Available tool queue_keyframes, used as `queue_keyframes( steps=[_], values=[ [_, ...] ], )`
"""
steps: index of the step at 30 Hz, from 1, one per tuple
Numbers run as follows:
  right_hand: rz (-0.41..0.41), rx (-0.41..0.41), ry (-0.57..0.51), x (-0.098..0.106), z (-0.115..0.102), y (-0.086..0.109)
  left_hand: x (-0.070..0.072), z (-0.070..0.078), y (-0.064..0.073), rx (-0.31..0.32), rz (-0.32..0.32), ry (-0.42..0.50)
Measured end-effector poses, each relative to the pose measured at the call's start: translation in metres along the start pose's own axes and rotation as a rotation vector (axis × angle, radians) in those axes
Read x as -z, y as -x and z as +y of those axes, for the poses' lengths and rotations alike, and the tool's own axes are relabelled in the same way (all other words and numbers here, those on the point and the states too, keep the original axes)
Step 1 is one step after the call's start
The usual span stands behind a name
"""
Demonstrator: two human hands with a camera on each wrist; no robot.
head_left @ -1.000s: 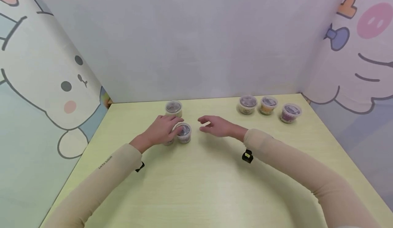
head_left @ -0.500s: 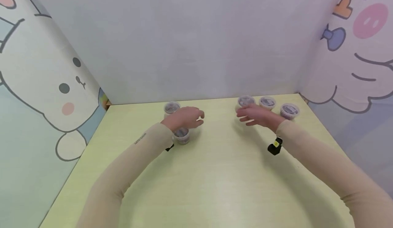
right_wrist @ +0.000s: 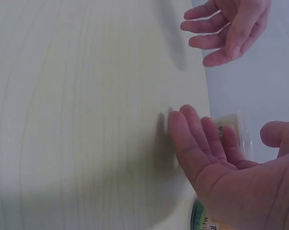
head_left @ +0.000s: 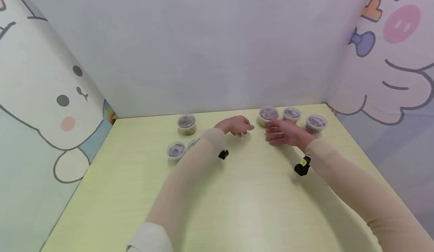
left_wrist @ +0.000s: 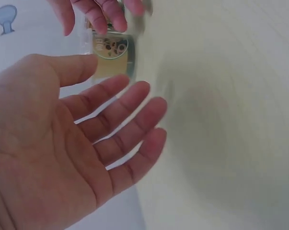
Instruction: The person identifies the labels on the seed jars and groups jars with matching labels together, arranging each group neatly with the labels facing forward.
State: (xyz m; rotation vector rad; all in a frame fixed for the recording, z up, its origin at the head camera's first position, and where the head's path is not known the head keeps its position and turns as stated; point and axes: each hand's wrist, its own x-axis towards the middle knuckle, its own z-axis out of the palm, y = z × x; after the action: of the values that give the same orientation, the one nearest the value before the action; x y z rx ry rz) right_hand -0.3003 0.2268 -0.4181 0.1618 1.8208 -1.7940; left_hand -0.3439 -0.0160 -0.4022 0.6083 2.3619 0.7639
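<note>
My left hand (head_left: 235, 125) hovers above the table's back middle, holding nothing, its fingers relaxed and apart in the left wrist view. Just to its right is a round lidded plastic tub (head_left: 268, 114). My right hand (head_left: 285, 133) stands in front of this tub, fingers loosely bent and thumb apart, with nothing in its grasp. Right behind that hand is a tub with orange contents (head_left: 291, 113), and a purple one (head_left: 316, 123) stands to the right of it. In the left wrist view a tub with a yellowish body (left_wrist: 110, 55) shows beyond my fingertips.
On the left side of the pale yellow table (head_left: 237, 199) stand another tub (head_left: 187, 124) at the back and a tub (head_left: 176, 151) nearer me. A third (head_left: 192, 143) is partly hidden by my left sleeve. A grey wall (head_left: 210, 48) rises behind.
My left hand has left the tubs on the left and crossed rightward. My right hand has moved right to the back right tubs. The tubs appear to stand where they were.
</note>
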Motion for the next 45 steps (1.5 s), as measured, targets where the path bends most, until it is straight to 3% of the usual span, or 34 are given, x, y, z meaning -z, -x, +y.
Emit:
queue_keyframes(
  steps=[7, 11, 17, 25, 29, 33, 39, 45],
  values=[
    [0.074, 0.023, -0.100, 0.001, 0.006, -0.010, -0.019, -0.001, -0.031, 0.027, 0.122, 0.376],
    [0.080, 0.041, -0.155, 0.005, 0.010, -0.016, -0.028, 0.000, -0.041, 0.026, 0.189, 0.494],
    [0.119, 0.030, -0.205, 0.005, 0.014, -0.021, -0.035, 0.004, -0.045, 0.014, 0.275, 0.560],
    [0.180, 0.024, -0.205, 0.005, 0.014, -0.021, -0.036, 0.003, -0.052, 0.041, 0.238, 0.681],
    [0.177, 0.022, -0.198, 0.007, 0.014, -0.021, -0.036, 0.001, -0.055, 0.034, 0.255, 0.712],
    [0.148, 0.025, -0.160, 0.005, 0.013, -0.018, -0.038, 0.002, -0.056, 0.022, 0.311, 0.720],
    [0.167, 0.011, -0.096, 0.005, 0.013, -0.017, -0.042, 0.006, -0.059, 0.016, 0.416, 0.715],
    [0.182, 0.019, -0.028, 0.007, 0.013, -0.017, -0.042, 0.008, -0.061, -0.023, 0.433, 0.719]
  ],
)
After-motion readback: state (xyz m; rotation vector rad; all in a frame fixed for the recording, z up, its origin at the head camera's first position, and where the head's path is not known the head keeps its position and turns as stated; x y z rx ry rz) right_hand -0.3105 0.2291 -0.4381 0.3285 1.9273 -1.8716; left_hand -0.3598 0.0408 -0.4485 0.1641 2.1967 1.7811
